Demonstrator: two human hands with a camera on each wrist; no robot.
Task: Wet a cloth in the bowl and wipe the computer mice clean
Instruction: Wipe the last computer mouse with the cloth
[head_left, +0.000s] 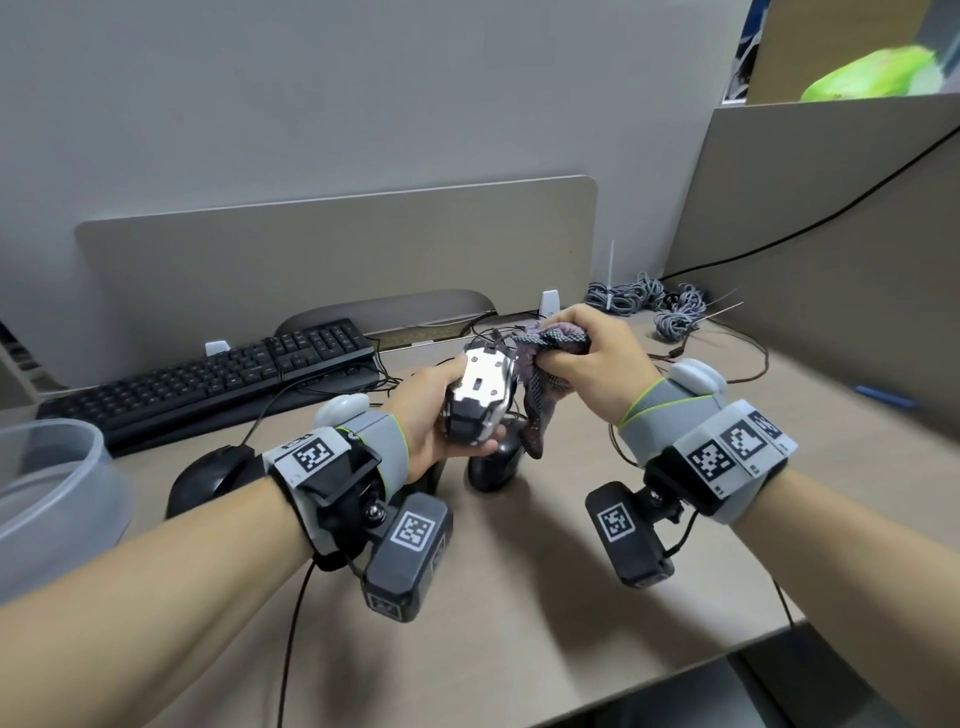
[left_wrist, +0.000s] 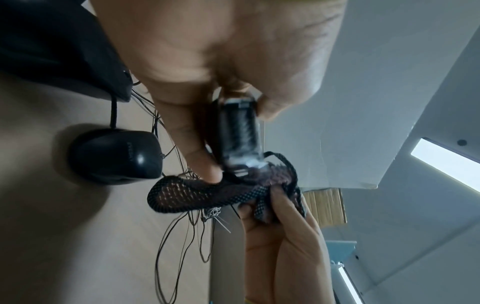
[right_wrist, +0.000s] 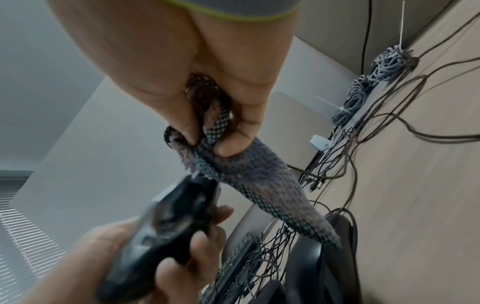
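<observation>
Bare forearms ended in grey wrist bands edged in lime green, lower centre. Each carried white blocks printed with black square markers, a black hanging camera unit and thin black cables.

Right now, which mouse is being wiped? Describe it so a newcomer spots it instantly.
Start at the black keyboard at the back of the desk, then look just in front of it, above the desk. The mouse is lifted in the left hand, its silver underside up, with the right hand holding the cloth against it. The other mice are plain black and lie on the desk.
</observation>
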